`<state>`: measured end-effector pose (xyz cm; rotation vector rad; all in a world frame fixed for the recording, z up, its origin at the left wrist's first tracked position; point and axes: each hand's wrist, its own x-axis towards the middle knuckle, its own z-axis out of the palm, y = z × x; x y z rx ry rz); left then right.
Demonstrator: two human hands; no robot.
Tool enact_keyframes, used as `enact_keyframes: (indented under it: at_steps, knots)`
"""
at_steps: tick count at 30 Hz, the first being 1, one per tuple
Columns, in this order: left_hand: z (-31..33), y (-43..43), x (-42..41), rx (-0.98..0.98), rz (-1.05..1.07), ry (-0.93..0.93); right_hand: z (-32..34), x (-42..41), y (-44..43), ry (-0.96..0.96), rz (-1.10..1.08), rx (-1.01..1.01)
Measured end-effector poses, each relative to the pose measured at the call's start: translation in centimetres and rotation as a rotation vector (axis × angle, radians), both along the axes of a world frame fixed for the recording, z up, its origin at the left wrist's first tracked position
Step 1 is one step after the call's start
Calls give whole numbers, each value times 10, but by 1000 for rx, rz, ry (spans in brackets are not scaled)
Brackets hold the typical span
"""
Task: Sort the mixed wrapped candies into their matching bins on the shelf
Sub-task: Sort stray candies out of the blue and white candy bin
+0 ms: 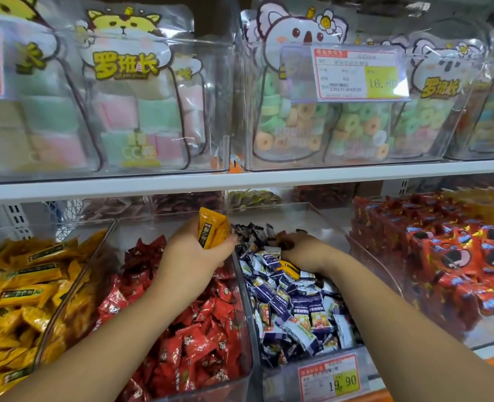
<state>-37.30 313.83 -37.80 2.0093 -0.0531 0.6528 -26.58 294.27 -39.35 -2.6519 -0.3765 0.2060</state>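
Note:
My left hand [192,253] holds an orange-yellow wrapped candy [212,227] upright above the divider between the red-candy bin [182,329] and the purple-and-white-candy bin [295,309]. My right hand [303,248] reaches into the back of the purple-and-white bin, its fingers curled down among dark wrappers; what it holds is hidden. One stray yellow candy [290,268] lies among the purple ones just below my right wrist. The bin of yellow candies [22,285] stands at the far left.
A bin of red-orange packets [448,256] fills the right. A price tag [329,378] hangs on the front of the purple bin. The upper shelf [240,177] carries clear boxes of bagged marshmallows and ring gummies with another price tag [355,74].

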Motion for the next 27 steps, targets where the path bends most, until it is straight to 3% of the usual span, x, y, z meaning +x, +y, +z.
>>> enact_keyframes:
  at_steps: [14,19,27]
  knots:
    - [-1,-4,-5,29,-10,5,7,-5,-19,-68,-31,67]
    - [0,-5,-3,46,0,9,16,-8,-25,-154,-85,428]
    - [7,-8,1,67,-41,49,42,-28,-22,-264,-60,732]
